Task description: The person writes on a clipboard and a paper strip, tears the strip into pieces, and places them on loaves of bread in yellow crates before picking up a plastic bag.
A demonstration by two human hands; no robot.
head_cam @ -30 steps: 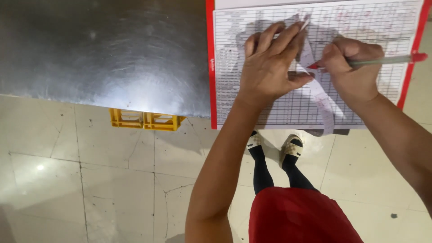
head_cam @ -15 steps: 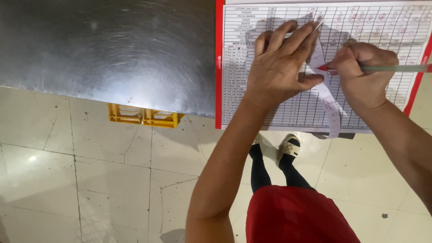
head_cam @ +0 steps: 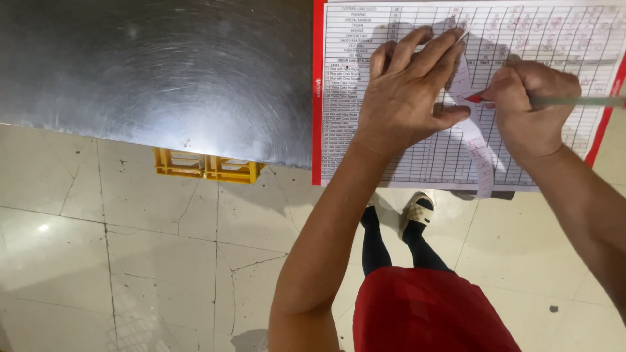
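my right hand [head_cam: 531,111] is clenched around a pen [head_cam: 574,102], its red tip touching a narrow paper strip [head_cam: 473,130]. my left hand [head_cam: 407,98] lies flat with fingers spread, grasping nothing, pressing that strip onto the red-edged printed chart [head_cam: 561,39]. the chart rests on the steel table [head_cam: 163,72], overhanging its near edge. a yellow crate [head_cam: 205,166] sits on the tiled floor [head_cam: 130,261] beneath.
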